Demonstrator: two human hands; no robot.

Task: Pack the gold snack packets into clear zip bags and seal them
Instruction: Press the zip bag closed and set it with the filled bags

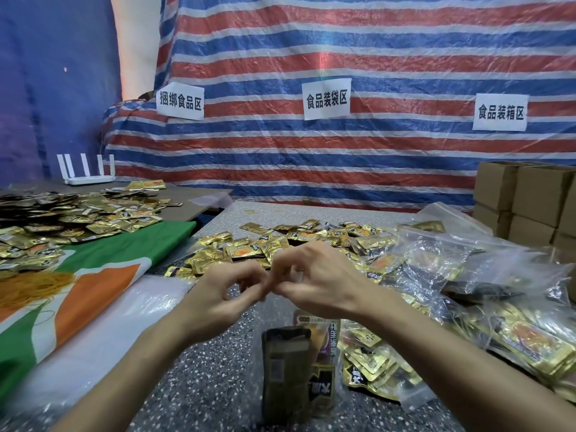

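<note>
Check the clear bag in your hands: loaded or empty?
Loaded: packets stand upright inside the clear bag, whose top the left hand and right hand pinch. Sealed or not, cannot tell.

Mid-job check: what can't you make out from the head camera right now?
1. Head view: whether the left hand and right hand pinch anything; their curled fingers hide it, so the zip's state is unknown.
2. Head view: the bag of packets below the hands is blurred; count unreadable.
3. Head view: filled zip bags, cut off by the right edge; glare hides their seals.
4. Head view: cardboard boxes, cut off by the right edge.
</note>
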